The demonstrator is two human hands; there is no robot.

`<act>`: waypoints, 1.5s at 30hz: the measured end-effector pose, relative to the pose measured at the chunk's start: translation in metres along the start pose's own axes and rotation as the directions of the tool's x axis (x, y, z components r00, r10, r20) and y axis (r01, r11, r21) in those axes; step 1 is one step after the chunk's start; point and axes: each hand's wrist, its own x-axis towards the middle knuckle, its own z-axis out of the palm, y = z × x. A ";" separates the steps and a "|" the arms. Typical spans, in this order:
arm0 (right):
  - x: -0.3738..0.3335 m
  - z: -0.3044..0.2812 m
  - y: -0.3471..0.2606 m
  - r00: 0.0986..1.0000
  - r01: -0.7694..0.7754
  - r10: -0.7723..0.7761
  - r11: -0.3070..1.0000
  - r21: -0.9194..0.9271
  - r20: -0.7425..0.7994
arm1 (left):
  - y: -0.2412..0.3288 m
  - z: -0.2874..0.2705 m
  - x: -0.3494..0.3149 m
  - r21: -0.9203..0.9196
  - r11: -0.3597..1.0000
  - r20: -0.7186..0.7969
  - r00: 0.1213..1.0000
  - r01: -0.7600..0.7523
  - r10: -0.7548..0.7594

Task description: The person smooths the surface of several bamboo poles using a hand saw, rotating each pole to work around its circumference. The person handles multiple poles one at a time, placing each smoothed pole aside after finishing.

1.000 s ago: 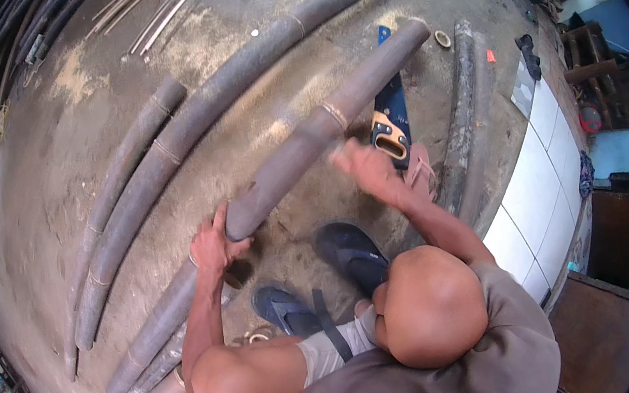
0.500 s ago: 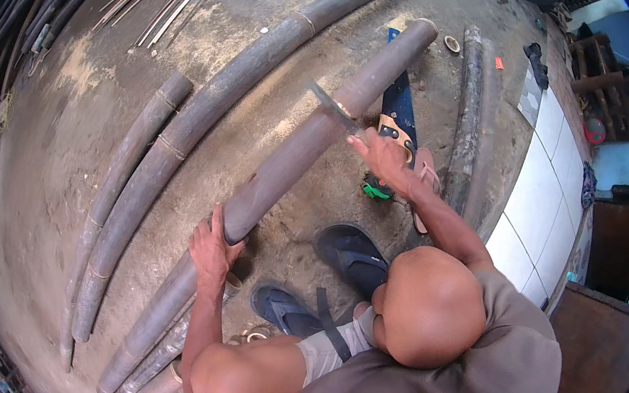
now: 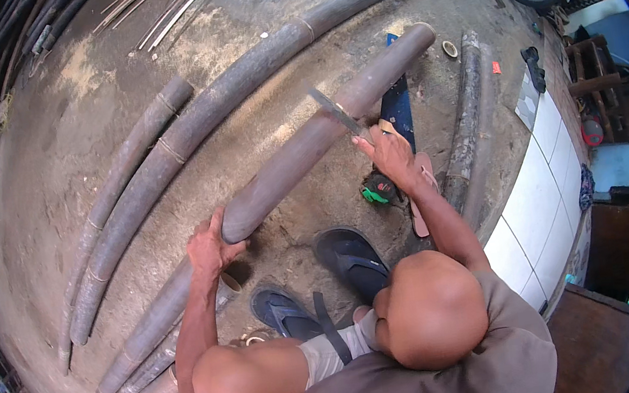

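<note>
Right hand: gripping 1 grey-bladed tool, blade across 1 bamboo pole; left hand: spread wide, against pole's near end.

One head-worn fisheye view, looking steeply down over the knees, floor close below (corners dark)

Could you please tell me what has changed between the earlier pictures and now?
The right hand, blurred one second ago, has moved rightward and covers more of the handle of the saw. The blade in that hand, not distinguishable at first, now crosses the bamboo pole near its joint. The tape measure has come into view. The left hand stays at the pole's near end.
</note>
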 end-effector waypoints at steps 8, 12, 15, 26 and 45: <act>-0.004 0.029 0.031 0.985 0.164 -0.170 0.966 -0.201 -0.015 | 0.006 0.008 -0.008 0.036 0.999 -0.112 0.993 -0.031 0.035; 0.006 0.051 0.038 0.966 0.251 -0.220 0.923 -0.290 0.134 | -0.007 0.014 -0.012 0.078 0.997 -0.149 0.988 -0.017 0.029; -0.004 0.045 0.002 0.914 0.400 -0.324 0.826 -0.397 0.245 | -0.007 0.002 -0.011 0.057 0.998 -0.110 0.994 -0.005 0.011; 0.008 0.010 0.007 0.999 -0.030 0.030 0.999 -0.021 -0.024 | -0.004 -0.019 0.008 -0.103 0.994 0.064 0.997 0.047 -0.040; 0.018 0.012 -0.031 0.973 -0.085 0.068 0.994 0.067 0.223 | -0.012 -0.038 0.020 -0.309 0.943 0.217 0.975 0.120 -0.053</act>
